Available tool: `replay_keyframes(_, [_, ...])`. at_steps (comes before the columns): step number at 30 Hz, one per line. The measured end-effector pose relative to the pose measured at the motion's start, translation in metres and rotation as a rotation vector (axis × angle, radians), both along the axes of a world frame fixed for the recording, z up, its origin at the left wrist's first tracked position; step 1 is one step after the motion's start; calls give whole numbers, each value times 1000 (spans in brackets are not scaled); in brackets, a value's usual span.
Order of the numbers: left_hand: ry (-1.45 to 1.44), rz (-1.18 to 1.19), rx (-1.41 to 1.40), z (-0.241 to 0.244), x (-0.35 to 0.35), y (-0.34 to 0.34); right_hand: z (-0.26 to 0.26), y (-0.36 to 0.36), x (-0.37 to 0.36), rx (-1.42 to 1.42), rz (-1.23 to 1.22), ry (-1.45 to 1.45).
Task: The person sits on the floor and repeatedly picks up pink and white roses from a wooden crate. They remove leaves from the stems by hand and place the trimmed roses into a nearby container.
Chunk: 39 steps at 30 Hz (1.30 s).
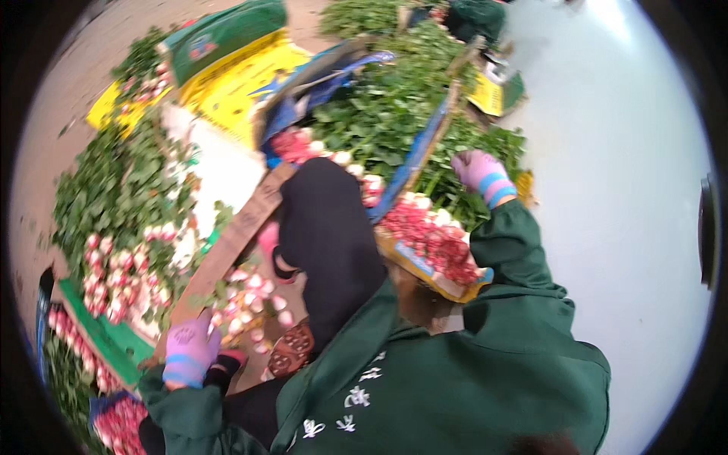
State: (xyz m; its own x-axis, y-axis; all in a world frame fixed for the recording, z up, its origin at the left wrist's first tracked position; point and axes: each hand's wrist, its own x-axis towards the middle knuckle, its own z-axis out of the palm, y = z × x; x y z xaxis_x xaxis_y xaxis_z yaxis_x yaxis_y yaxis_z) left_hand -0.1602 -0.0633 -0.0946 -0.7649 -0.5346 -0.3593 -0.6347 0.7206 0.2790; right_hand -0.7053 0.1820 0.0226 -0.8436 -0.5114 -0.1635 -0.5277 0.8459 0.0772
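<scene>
My left hand [190,346], in a lilac knit glove with blue bands, rests at the near end of a long brown wooden board [227,250]. Whether its fingers grip the board is hard to make out. Loose red-and-white radishes [250,304] lie on the ground just right of it. My right hand [482,170], gloved the same way, is over the leafy radish greens [455,196] at the right. Its fingers look curled, but what they hold is hidden. Below it, red radish roots [429,239] are packed in rows in an open-ended yellow-and-blue sack [421,267].
Bunched radishes with leaves [122,278] are heaped left of the board. A yellow-and-green printed sack [239,79] lies beyond. More greens [369,108] fill a blue-edged wrapping ahead. A pale smooth surface [614,199] runs along my right side. My bent knee [330,222] stands between both piles.
</scene>
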Motion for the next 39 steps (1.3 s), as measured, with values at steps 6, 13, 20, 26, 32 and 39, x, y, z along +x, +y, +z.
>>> replay_keyframes(6, [1,88,74,11,-7,-12,19,-218,152,-561,472,-600])
replay_keyframes(13, [-50,74,105,-3,13,-18,-147,-410,278,-136,586,-1183])
replay_keyframes(20, [-99,156,24,-2,25,-38,-353,-484,364,-317,2,-1508])
replay_keyframes(26, [30,122,137,-1,29,-55,-417,-562,374,-711,-210,-1459])
replay_keyframes(32, [23,123,233,-3,27,-83,-444,-596,370,-682,-308,-1729])
replay_keyframes(39, [51,93,237,-9,24,-78,-364,-592,338,-595,108,-1551])
